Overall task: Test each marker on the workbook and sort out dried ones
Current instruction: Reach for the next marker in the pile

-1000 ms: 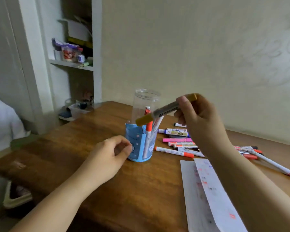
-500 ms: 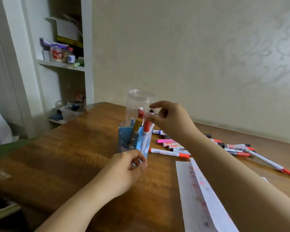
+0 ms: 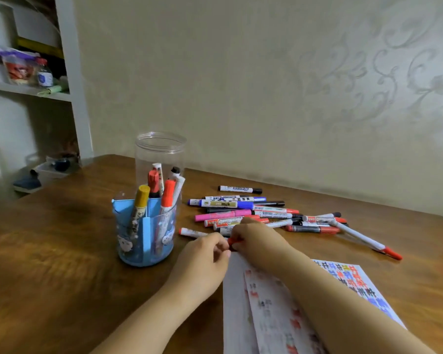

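A white marker with red ends (image 3: 192, 233) lies on the table just in front of the marker pile (image 3: 253, 213). My left hand (image 3: 205, 254) curls its fingers round the marker's barrel. My right hand (image 3: 256, 238) pinches its red cap end, and the two hands touch there. The workbook (image 3: 274, 318) lies open under my right forearm, with coloured test marks on its pages. A blue pen holder (image 3: 143, 241) stands to the left with a yellow-capped marker (image 3: 141, 198) and several red and white markers in it.
A clear plastic jar (image 3: 160, 152) stands right behind the blue holder. A long white pen with a red tip (image 3: 363, 238) lies apart at the right. White shelves (image 3: 28, 90) with bottles and clutter stand at the far left, beyond the table's edge.
My right hand let the yellow-capped marker go into the blue holder, then came down to the table. Both hands now meet on the white marker with red ends.
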Demonstrator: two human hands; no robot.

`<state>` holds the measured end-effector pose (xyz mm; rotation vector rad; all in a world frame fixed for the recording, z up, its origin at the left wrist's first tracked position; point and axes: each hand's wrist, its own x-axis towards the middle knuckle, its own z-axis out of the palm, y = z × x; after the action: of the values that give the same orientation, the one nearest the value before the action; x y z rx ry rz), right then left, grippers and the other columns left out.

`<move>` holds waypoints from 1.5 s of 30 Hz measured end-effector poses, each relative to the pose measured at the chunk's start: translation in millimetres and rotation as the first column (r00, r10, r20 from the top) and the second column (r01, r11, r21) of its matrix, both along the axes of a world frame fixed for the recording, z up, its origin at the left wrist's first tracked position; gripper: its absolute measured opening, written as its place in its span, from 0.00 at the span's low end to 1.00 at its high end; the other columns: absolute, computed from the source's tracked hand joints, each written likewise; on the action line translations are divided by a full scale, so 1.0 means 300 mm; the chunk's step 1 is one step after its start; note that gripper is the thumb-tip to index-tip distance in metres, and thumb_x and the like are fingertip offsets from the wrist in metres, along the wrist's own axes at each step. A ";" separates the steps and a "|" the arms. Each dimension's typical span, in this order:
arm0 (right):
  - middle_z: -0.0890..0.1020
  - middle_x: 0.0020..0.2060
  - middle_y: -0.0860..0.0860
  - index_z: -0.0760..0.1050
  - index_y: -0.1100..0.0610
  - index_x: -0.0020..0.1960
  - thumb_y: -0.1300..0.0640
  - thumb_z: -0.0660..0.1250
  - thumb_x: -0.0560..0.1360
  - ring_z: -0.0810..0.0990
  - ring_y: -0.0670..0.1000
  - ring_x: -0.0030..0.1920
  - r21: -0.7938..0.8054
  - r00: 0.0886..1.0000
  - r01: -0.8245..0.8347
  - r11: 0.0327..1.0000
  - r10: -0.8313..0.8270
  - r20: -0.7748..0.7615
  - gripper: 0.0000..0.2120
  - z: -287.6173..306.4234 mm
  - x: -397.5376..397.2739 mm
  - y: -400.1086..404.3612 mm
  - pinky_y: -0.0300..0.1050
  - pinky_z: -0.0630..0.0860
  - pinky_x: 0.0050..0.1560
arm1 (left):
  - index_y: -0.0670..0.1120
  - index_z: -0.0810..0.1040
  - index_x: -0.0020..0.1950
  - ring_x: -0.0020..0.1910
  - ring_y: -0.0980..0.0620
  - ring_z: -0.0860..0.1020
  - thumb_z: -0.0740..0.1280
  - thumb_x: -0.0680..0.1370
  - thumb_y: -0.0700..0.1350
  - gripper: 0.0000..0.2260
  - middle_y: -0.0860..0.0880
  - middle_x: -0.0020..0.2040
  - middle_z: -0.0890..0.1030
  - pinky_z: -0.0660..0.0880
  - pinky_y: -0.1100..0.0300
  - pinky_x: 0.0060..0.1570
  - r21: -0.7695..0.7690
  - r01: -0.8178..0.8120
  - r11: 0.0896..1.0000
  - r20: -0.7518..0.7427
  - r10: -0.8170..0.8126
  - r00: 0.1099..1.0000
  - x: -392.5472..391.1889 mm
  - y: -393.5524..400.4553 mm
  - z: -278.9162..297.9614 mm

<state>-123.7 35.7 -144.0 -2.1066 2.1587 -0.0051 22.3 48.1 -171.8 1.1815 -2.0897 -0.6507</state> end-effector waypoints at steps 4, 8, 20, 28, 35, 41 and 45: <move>0.75 0.59 0.54 0.73 0.56 0.63 0.52 0.61 0.79 0.75 0.53 0.57 0.126 0.998 0.008 0.992 -0.001 -0.055 0.14 0.040 0.022 -0.018 0.49 0.74 0.60 | 0.55 0.75 0.52 0.42 0.66 0.72 0.64 0.78 0.47 0.04 0.61 0.43 0.74 0.67 0.75 0.36 -0.025 -0.023 0.999 -0.016 0.023 1.000 0.004 -0.009 -0.019; 0.81 0.49 0.51 0.76 0.56 0.58 0.52 0.62 0.79 0.79 0.48 0.41 0.029 0.967 0.101 0.994 -0.105 0.233 0.11 0.077 -0.024 0.071 0.42 0.77 0.45 | 0.54 0.78 0.52 0.41 0.65 0.72 0.64 0.78 0.48 0.05 0.60 0.47 0.78 0.65 0.76 0.35 0.005 -0.026 1.000 -0.005 0.026 1.000 0.011 -0.013 0.002; 0.86 0.39 0.56 0.81 0.60 0.47 0.60 0.63 0.78 0.85 0.49 0.39 0.039 0.324 0.307 0.951 -0.143 0.935 0.08 0.069 -0.138 0.459 0.37 0.79 0.39 | 0.58 0.77 0.47 0.41 0.61 0.79 0.62 0.79 0.50 0.04 0.56 0.45 0.80 0.76 0.69 0.38 0.146 0.318 0.937 -0.164 -0.294 0.942 -0.225 0.156 0.108; 0.76 0.31 0.43 0.74 0.49 0.38 0.46 0.69 0.70 0.73 0.46 0.32 -0.720 0.979 0.063 0.691 -0.185 -0.091 0.09 0.021 -0.296 0.649 0.42 0.74 0.31 | 0.53 0.70 0.52 0.39 0.63 0.70 0.51 0.82 0.53 0.10 0.59 0.41 0.72 0.64 0.70 0.36 0.003 0.466 0.885 0.183 -0.458 0.870 -0.342 0.231 0.119; 0.79 0.42 0.48 0.75 0.53 0.53 0.50 0.54 0.80 0.79 0.50 0.39 -0.434 0.984 -0.069 0.898 -0.010 -0.178 0.13 -0.059 -0.365 0.618 0.44 0.75 0.29 | 0.50 0.71 0.53 0.48 0.57 0.72 0.51 0.82 0.51 0.11 0.53 0.51 0.74 0.69 0.63 0.47 0.042 0.532 0.845 0.368 -0.509 0.778 -0.412 0.259 0.085; 0.79 0.33 0.46 0.75 0.53 0.47 0.46 0.48 0.79 0.74 0.50 0.24 -0.444 0.984 -0.140 0.885 0.074 -0.164 0.19 -0.049 -0.345 0.604 0.42 0.65 0.19 | 0.54 0.70 0.44 0.43 0.58 0.74 0.51 0.82 0.53 0.11 0.54 0.44 0.76 0.72 0.62 0.44 0.081 0.557 0.827 0.414 -0.536 0.735 -0.375 0.244 0.095; 0.71 0.21 0.44 0.77 0.51 0.48 0.46 0.52 0.78 0.64 0.45 0.18 -0.514 0.981 -0.173 0.840 0.101 -0.166 0.17 -0.042 -0.330 0.594 0.38 0.60 0.16 | 0.55 0.72 0.45 0.43 0.58 0.75 0.52 0.81 0.53 0.11 0.54 0.43 0.76 0.73 0.60 0.44 0.106 0.558 0.823 0.350 -0.556 0.754 -0.345 0.228 0.092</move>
<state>-222.7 213.8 -156.5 -2.6150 2.2666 -0.5203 -81.2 116.4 -144.1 0.6867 -2.8089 -0.7226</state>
